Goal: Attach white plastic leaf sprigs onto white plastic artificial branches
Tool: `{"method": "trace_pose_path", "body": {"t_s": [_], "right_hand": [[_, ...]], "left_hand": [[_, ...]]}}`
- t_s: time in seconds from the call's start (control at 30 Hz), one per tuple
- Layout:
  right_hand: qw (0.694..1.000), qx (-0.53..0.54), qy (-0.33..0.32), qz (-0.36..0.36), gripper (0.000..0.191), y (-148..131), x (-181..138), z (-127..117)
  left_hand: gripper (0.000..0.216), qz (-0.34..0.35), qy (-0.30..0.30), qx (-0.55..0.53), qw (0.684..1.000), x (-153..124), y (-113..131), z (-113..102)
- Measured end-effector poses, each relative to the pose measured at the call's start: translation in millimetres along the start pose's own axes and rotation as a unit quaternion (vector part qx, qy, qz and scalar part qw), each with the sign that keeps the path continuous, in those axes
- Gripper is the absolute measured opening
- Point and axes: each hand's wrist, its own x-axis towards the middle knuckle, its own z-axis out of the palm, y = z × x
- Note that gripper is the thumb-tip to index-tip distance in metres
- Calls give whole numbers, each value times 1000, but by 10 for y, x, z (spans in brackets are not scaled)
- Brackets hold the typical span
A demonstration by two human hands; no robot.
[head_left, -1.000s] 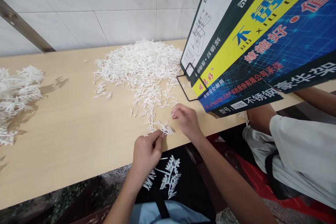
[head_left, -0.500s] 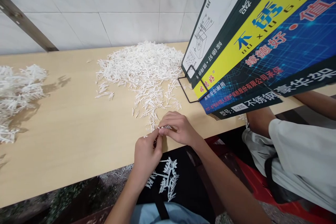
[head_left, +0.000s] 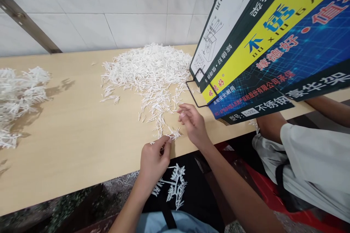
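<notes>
A big heap of small white plastic sticks (head_left: 149, 71) lies on the pale wooden table (head_left: 71, 134), thinning out toward me. At the table's near edge my left hand (head_left: 153, 158) pinches a small bunch of these white sticks (head_left: 172, 133) between thumb and fingers. My right hand (head_left: 193, 123) hovers just right of that bunch, fingers loosely apart and curled, holding nothing that I can see. A white plastic frame with branches (head_left: 175, 184) lies on my dark lap below the table edge.
A large printed cardboard box (head_left: 268, 40) leans over the table's right side, with a black wire stand (head_left: 194, 93) at its foot. Another heap of white pieces (head_left: 16, 98) lies at the far left. A seated person's legs (head_left: 300, 153) are at right. White tiled wall behind.
My right hand, which met the left at the bunch half a second ago, has drawn back up and to the right and opened. The left hand still grips the bunch.
</notes>
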Motion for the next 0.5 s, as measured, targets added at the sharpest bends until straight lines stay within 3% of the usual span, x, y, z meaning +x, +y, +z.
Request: {"method": "trace_pose_path", "body": {"t_s": [0.1,0.2,0.27,0.5], "right_hand": [[980,-59,-161,-103,43,-131,-23,0],[951,-88,-243,-168,32,-165,-29,-4],[952,-101,-238,-162,25,-149,-33,3],[989,-34,-134,-44,33,-65,-52,-29]], "left_hand": [[30,-6,3,-11,1000,9,9,5],[32,-2,4,-13,1000,15,11,7],[32,-4,5,-16,1000,26,14,-1],[32,-31,-16,-61,998,87,33,-42]]}}
